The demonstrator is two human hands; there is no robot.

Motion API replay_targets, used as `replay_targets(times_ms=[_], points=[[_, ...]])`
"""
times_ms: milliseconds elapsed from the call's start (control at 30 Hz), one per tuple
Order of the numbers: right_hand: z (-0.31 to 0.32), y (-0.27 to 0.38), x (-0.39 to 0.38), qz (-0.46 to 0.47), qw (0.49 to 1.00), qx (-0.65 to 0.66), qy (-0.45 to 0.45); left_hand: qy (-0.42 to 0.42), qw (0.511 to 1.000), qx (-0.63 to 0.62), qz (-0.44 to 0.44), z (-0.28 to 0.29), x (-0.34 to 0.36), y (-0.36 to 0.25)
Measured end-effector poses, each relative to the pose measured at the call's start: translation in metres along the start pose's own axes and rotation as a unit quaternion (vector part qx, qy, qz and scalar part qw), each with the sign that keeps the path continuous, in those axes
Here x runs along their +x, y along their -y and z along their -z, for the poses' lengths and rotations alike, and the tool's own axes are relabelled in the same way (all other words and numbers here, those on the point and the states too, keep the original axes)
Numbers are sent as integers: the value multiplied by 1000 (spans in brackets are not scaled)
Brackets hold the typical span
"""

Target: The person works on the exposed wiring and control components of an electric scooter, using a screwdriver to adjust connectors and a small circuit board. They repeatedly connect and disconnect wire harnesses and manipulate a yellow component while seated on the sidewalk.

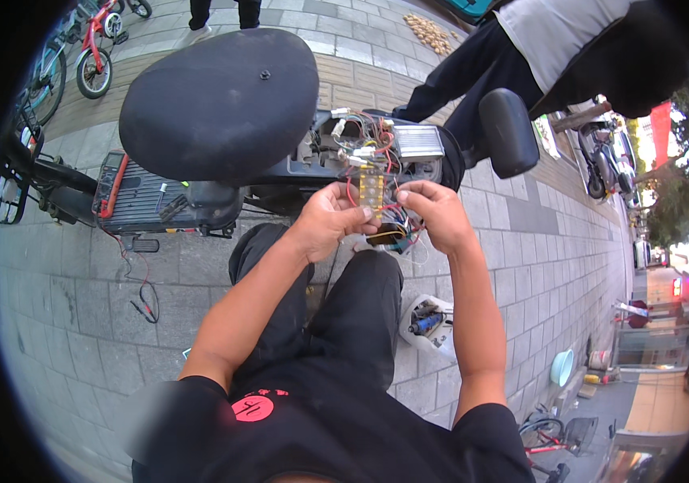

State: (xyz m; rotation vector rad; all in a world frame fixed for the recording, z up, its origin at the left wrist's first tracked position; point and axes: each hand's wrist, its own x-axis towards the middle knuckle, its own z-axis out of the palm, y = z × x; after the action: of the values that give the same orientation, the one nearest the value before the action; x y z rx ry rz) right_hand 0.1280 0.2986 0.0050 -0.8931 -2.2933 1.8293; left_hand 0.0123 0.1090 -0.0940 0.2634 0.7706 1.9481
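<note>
My left hand (332, 219) is closed on a narrow, yellowish see-through strip (371, 193) with a row of round silvery spots, gripping its lower end between thumb and fingers. Just right of the strip, my right hand (439, 213) has thumb and forefinger pinched together; whatever lies between them is too small to make out. Beyond both hands, a tangle of coloured wires with white connectors (367, 133) spills from the opened body of an electric scooter. Beside the wires sits a finned silver metal box (419, 141). More wires and a dark part (386, 235) hang below my hands.
The scooter's black seat (220, 105) is at upper left, its ribbed footboard (139, 201) beyond. A mirror (508, 133) juts out at right. Test leads (148, 304) trail on the paving. A white tool container (429, 328) stands by my knee. Another person (489, 72) is close at upper right.
</note>
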Motion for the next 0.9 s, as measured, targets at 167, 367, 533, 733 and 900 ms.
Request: replay_targets(times_ms=[167,367,533,733,900], points=[[4,12,-6,-49,994,94,39,-9,1000,17,5,-7,-2,-7],[12,11,-11,-46,979,181,79,-7,1000,8,1,-11,-2,-9],[10,-4,-23,168,980,49,97,-5,1000,0,2,-11,-2,-10],[4,2,-21,222,959,-176,5,12,1000,-6,-9,-9,-1,-5],[-11,13,-13,39,992,-118,-35,12,999,25,-41,-10,2,0]])
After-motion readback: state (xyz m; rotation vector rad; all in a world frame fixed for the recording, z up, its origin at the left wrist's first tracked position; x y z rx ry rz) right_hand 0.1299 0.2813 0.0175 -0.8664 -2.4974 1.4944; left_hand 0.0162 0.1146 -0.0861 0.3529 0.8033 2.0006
